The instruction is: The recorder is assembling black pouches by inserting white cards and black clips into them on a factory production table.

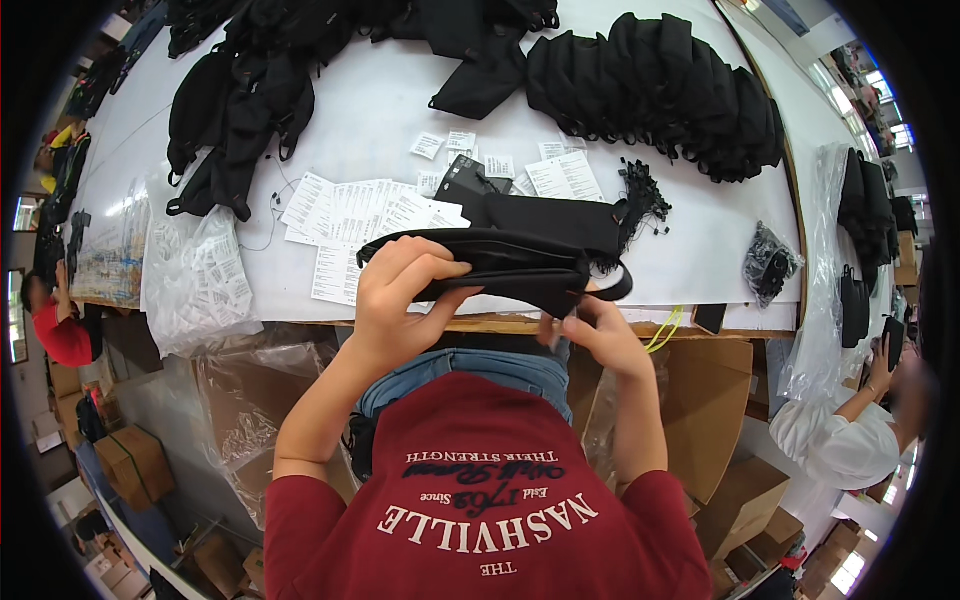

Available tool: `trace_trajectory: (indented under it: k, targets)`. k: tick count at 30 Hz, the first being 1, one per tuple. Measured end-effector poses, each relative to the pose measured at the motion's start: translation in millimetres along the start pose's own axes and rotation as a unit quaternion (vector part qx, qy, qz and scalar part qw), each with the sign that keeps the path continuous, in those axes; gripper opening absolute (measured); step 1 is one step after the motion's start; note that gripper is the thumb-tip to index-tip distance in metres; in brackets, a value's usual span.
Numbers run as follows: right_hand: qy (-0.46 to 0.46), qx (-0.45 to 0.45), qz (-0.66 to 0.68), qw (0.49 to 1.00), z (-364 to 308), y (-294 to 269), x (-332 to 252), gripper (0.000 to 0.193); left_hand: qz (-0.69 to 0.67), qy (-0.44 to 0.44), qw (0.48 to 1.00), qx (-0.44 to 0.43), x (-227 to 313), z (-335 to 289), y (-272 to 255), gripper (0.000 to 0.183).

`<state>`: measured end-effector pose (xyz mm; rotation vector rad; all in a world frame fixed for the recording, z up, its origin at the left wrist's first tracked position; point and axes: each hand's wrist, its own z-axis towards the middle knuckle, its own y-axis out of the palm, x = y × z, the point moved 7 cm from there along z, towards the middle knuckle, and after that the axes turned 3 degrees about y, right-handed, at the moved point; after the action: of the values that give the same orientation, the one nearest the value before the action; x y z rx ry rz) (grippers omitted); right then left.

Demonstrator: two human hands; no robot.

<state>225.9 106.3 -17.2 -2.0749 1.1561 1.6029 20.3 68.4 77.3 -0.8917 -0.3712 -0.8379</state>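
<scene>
Above the table's near edge I hold a black fabric pouch (500, 262), its long mouth parted and a short loop at its right end. My left hand (408, 290) is closed on the pouch's left part, fingers over the near side of the mouth and thumb below. At the right corner my right hand (603, 335) has its fingers pinched together; a small pale blur between them is too smeared to name. Another flat black pouch (560, 222) lies just beyond. Left of it spread white printed sheets (345, 210); to its right is a bunch of black cords (643, 195).
Black bags stand in a row (650, 90) at the far right; more black bags (245, 100) pile up far left. Clear plastic bags (200, 280) (770, 262) flank the work area. A phone (709, 318) rests at the near edge, above a cardboard box (705, 410). Other people work at both sides.
</scene>
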Motion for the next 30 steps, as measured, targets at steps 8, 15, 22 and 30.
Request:
trace_trajectory:
  k: [8,15,22,30]
  targets:
    - [-0.019,0.084,-0.13,0.988,-20,-35,-37,0.051,0.061,-0.081,0.994,-0.03,-30,-8,-35,0.021]
    - [-0.107,0.158,-0.065,0.979,-34,-93,-38,0.012,0.055,-0.103,0.989,-0.091,-39,-19,-40,0.02]
    - [-0.108,0.1,0.57,0.808,40,-40,15,0.026,-0.054,-0.041,0.968,-0.241,-4,-35,13,0.024]
    - [-0.057,0.023,0.584,0.809,51,-3,22,0.023,-0.058,-0.021,0.958,-0.282,7,-39,28,0.023]
